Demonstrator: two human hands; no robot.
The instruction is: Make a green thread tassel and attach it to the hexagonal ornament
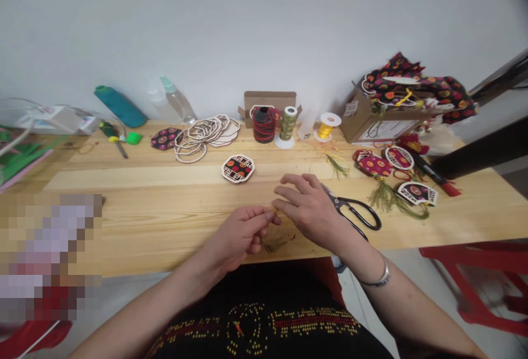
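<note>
My left hand is closed in a pinch near the table's front edge. Olive-green threads trail out from under its fingers, low over the wood. Thumb and index finger of my right hand come together right at the left fingertips, its other fingers loosely raised. Whatever lies between the right fingertips is too small to make out. Black-handled scissors lie beside and partly behind my right hand. Beyond both hands rests an octagonal wooden-framed ornament with red and black patterned fabric.
At the back stand a red-and-black cord spool, a green thread spool and a yellow spool. Wooden frames are piled left of them. A cardboard box and finished ornaments occupy the right. A blurred-out person is at left.
</note>
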